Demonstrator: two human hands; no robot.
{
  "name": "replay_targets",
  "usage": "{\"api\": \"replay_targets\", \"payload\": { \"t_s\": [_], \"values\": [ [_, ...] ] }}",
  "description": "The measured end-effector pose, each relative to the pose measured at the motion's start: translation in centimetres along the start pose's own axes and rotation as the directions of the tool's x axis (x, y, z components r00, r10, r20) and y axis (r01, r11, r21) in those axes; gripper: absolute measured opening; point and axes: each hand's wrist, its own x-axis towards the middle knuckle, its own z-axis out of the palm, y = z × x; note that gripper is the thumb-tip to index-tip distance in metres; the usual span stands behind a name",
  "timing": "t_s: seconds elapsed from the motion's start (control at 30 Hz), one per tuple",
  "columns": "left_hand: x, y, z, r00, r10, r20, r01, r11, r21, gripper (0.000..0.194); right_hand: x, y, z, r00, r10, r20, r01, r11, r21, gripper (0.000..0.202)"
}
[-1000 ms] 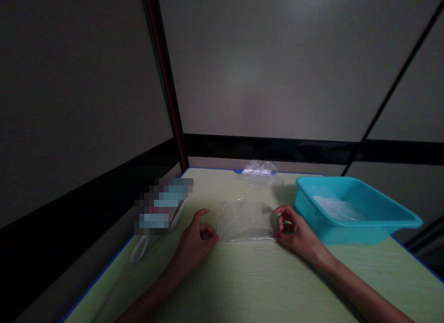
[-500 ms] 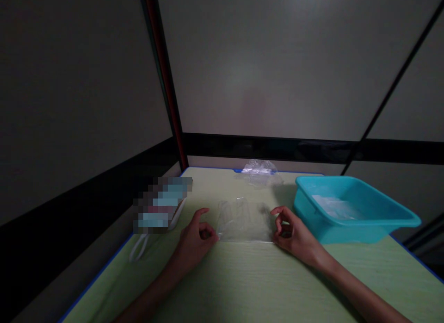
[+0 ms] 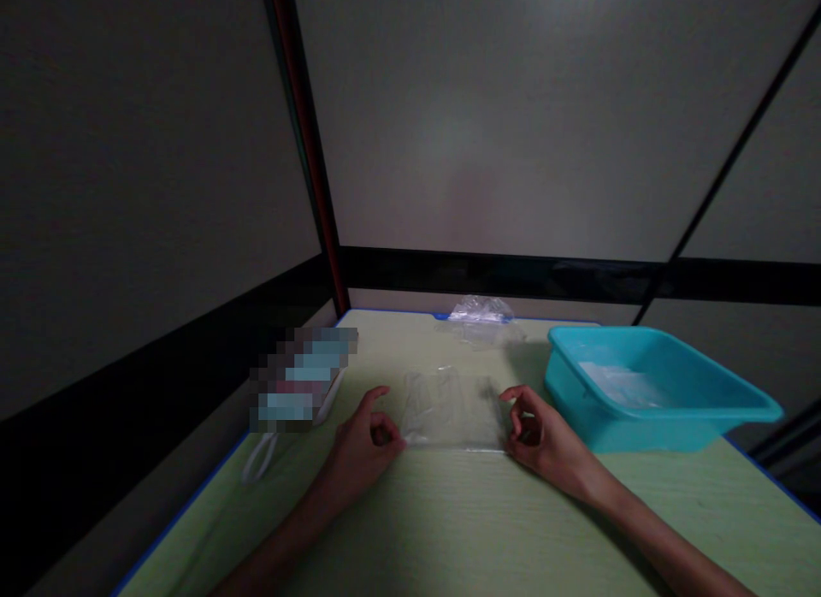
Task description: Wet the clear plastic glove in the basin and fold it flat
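Pinching plastic (image 3: 457, 419) on pale-green table (image 3: 462, 524) near wall (image 3: 513, 135)

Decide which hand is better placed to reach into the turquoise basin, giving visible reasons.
Probably the right hand: it is beside the turquoise basin, while the left hand is at the clear plastic's opposite side.

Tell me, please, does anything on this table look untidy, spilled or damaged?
No spill or damage is visible. Crumpled clear plastic at the far edge of the table looks slightly untidy: it is bunched up, unlike the flatter clear sheet nearer the camera. The pixelated object at left cannot be judged.
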Motion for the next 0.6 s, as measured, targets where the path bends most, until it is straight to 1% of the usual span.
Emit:
{"api": "replay_targets", "payload": {
  "t_s": [0.07,0.1,0.13,0.17,0.2,0.27,0.3,0.37,0.4,0.47,0.6],
  "values": [
    [-0.3,0.1,0.0,0.998,0.033,-0.050,-0.029,0.996,0.084,0.055,-0.2,-0.6,-0.2,1.000,-0.022,-0.022,0.020,0.992,-0.121,0.033],
    [-0.5,0.2,0.0,0.994,0.068,-0.080,-0.056,0.988,0.144,0.053,-0.3,-1.0,-0.3,0.998,-0.049,-0.027,0.043,0.981,-0.188,0.030],
    [-0.8,0.3,0.0,0.988,0.118,-0.096,-0.096,0.973,0.211,0.049,-0.5,-1.5,-0.4,0.996,-0.083,-0.015,0.076,0.964,-0.253,0.027],
    [-1.1,0.5,0.1,0.980,0.179,-0.091,-0.147,0.949,0.279,0.046,-0.8,-2.0,-0.4,0.992,-0.126,0.026,0.128,0.943,-0.308,0.027],
    [-1.4,0.6,0.1,0.969,0.241,-0.060,-0.208,0.918,0.339,0.045,-1.0,-2.4,-0.4,0.981,-0.165,0.097,0.189,0.919,-0.347,0.032],
    [-2.1,0.8,0.1,0.936,0.343,0.082,-0.345,0.839,0.421,0.047,-1.5,-3.0,-0.1,0.939,-0.207,0.274,0.305,0.867,-0.393,0.050],
    [-2.3,0.9,0.1,0.913,0.371,0.169,-0.407,0.798,0.445,0.050,-1.7,-3.1,0.1,0.911,-0.207,0.356,0.351,0.844,-0.405,0.059],
    [-2.6,0.8,0.2,0.863,0.388,0.323,-0.502,0.726,0.471,0.056,-2.0,-3.0,0.4,0.862,-0.188,0.472,0.409,0.807,-0.425,0.069],
    [-2.7,0.8,0.2,0.843,0.384,0.377,-0.533,0.697,0.480,0.058,-2.1,-2.9,0.6,0.844,-0.172,0.507,0.423,0.796,-0.434,0.071],
    [-2.7,0.6,0.2,0.825,0.368,0.429,-0.556,0.662,0.502,0.058,-2.3,-2.7,0.7,0.830,-0.144,0.539,0.428,0.783,-0.451,0.072],
    [-2.4,0.3,0.3,0.827,0.328,0.457,-0.554,0.616,0.560,0.057,-2.4,-2.5,0.6,0.815,-0.116,0.568,0.440,0.762,-0.476,0.072]
  ]
}}
